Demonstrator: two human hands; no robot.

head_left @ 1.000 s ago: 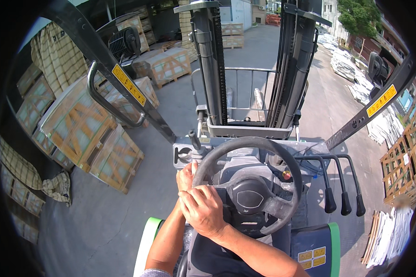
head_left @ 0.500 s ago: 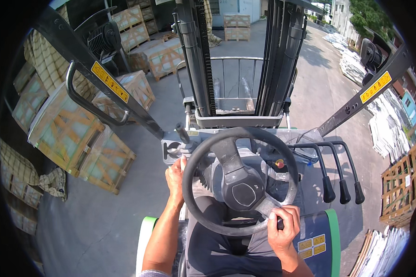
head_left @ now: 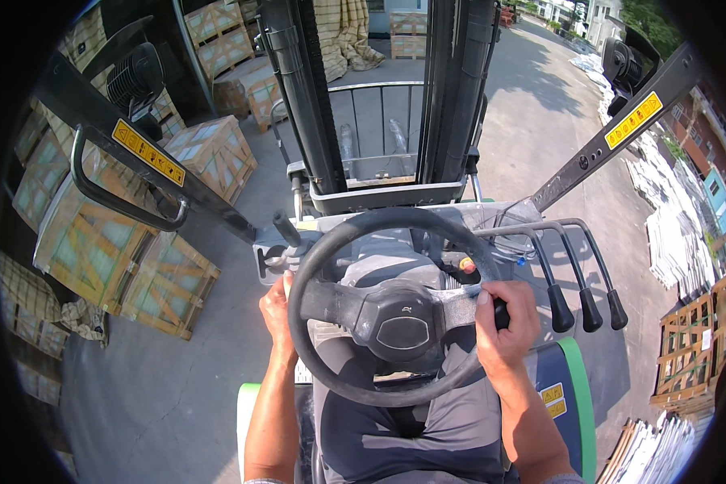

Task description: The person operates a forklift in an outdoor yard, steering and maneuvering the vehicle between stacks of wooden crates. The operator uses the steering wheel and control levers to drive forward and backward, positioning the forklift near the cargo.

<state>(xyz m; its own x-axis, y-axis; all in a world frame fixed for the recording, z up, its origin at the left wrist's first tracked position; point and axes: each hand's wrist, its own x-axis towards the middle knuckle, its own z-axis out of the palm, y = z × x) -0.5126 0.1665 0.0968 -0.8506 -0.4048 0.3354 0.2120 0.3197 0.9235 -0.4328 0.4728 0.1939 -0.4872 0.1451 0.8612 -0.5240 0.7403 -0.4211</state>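
In front of me is the black steering wheel (head_left: 403,328) of a forklift, with a grey hub and spokes. My right hand (head_left: 510,324) is closed around the black spinner knob (head_left: 502,313) on the wheel's right side, its thumb pointing up. At the left rim, my left hand (head_left: 277,321) is closed against the wheel with its thumb raised; its fingertips are hidden. Just beyond that hand stands a short dark lever (head_left: 285,229) on the grey console. Three black-knobbed levers (head_left: 591,310) hang to the right of the wheel, apart from my right hand.
Ahead rises the dark mast (head_left: 298,97) with a load backrest (head_left: 379,121) behind it. Wooden crates (head_left: 97,250) stand on the left, with more crates (head_left: 214,157) further off. White stacked sheets (head_left: 661,210) and a slatted wooden crate (head_left: 694,343) line the right side of the roadway.
The steering wheel has turned counter-clockwise, and my right hand has risen with the knob from lower right to the right side. The truck's front has shifted left in view.
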